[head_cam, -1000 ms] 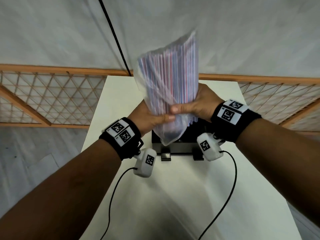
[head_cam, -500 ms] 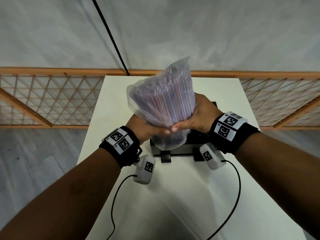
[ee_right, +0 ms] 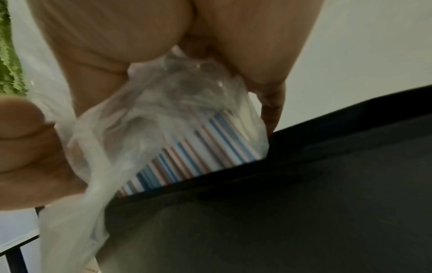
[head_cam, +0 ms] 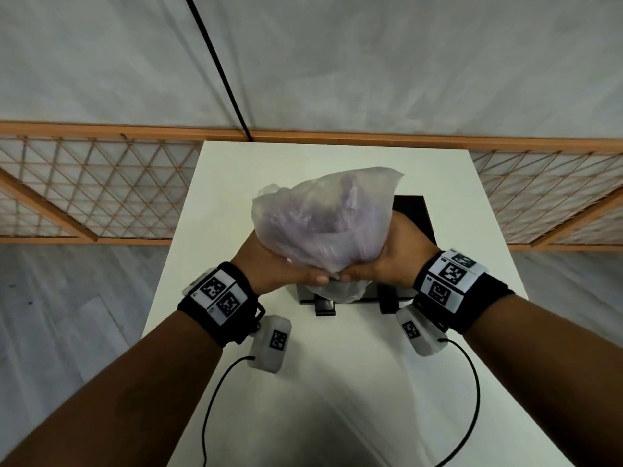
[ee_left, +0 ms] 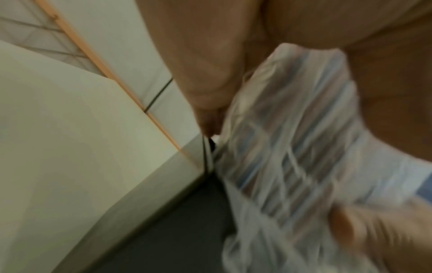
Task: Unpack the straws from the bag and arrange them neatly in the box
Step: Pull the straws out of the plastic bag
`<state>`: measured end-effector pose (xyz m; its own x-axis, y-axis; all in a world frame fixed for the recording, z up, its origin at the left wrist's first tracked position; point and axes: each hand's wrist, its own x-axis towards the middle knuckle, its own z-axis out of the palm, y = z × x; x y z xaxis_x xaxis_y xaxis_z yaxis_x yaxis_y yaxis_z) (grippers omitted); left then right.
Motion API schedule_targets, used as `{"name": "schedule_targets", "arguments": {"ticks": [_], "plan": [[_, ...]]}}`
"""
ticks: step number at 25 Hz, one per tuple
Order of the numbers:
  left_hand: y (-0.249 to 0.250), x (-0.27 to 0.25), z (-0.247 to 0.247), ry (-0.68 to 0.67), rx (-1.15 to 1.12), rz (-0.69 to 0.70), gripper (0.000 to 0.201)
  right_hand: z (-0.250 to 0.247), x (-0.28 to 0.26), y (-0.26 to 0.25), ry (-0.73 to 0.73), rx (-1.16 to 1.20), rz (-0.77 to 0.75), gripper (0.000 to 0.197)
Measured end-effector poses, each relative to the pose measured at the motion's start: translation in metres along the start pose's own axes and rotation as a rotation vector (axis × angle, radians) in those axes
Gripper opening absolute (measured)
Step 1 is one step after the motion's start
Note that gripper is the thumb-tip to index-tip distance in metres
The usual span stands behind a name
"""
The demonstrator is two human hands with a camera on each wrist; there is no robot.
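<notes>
Gripping the thin, slippery bag (head_cam: 323, 224) of light, stiff straws (ee_right: 191, 155) above the box (head_cam: 413, 217), left hand (head_cam: 273, 264) and right hand (head_cam: 391, 254) clasp its lower end; hold firmly mid-bundle.

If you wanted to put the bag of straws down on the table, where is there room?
Bare table lies near the person, in front of the black box, crossed only by the wrist-camera cables. Another bare strip lies beyond the box. The middle is crowded: left hand and right hand grip the bag over the box.
</notes>
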<state>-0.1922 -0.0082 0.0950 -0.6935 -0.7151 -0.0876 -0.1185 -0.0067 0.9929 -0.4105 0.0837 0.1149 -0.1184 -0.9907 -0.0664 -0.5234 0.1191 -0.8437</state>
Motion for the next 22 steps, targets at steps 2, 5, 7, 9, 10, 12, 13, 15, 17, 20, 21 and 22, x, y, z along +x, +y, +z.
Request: {"name": "schedule_targets", "arguments": {"ticks": [2, 5, 7, 9, 10, 12, 13, 15, 17, 20, 21, 22], "plan": [[0.005, -0.003, -0.009, 0.046, -0.077, 0.113, 0.102, 0.002, -0.003, -0.003, 0.015, 0.049, -0.005, 0.089], [0.01, -0.001, -0.014, 0.043, -0.237, 0.185, 0.103, -0.001, -0.006, -0.015, 0.044, 0.187, -0.086, 0.09], [0.014, -0.002, -0.015, 0.074, -0.327, 0.189, 0.097, -0.008, -0.005, -0.026, 0.063, 0.183, -0.121, 0.083], [0.017, -0.003, -0.019, 0.108, -0.361, 0.189, 0.1, -0.016, -0.003, -0.032, 0.05, 0.141, -0.123, 0.08], [0.018, -0.002, -0.021, 0.121, -0.359, 0.185, 0.102, -0.02, -0.003, -0.035, 0.035, 0.126, -0.128, 0.083], [0.023, -0.002, -0.021, 0.126, -0.353, 0.187, 0.103, -0.031, -0.005, -0.04, 0.022, 0.118, -0.152, 0.091], [0.027, -0.002, -0.02, 0.143, -0.359, 0.199, 0.103, -0.036, -0.006, -0.046, 0.029, 0.119, -0.169, 0.092], [0.041, -0.002, -0.016, 0.181, -0.393, 0.234, 0.098, -0.044, -0.006, -0.06, 0.052, 0.134, -0.217, 0.086], [0.055, 0.001, -0.012, 0.199, -0.46, 0.235, 0.096, -0.048, -0.003, -0.074, 0.081, 0.121, -0.269, 0.068], [0.066, 0.005, -0.012, 0.284, -0.524, 0.201, 0.097, -0.052, 0.011, -0.084, 0.181, 0.095, -0.361, 0.03], [0.065, 0.006, -0.013, 0.291, -0.53, 0.194, 0.094, -0.054, 0.015, -0.085, 0.213, 0.106, -0.372, 0.026], [0.063, 0.007, -0.013, 0.284, -0.543, 0.177, 0.085, -0.056, 0.017, -0.086, 0.23, 0.108, -0.371, 0.026]]}}
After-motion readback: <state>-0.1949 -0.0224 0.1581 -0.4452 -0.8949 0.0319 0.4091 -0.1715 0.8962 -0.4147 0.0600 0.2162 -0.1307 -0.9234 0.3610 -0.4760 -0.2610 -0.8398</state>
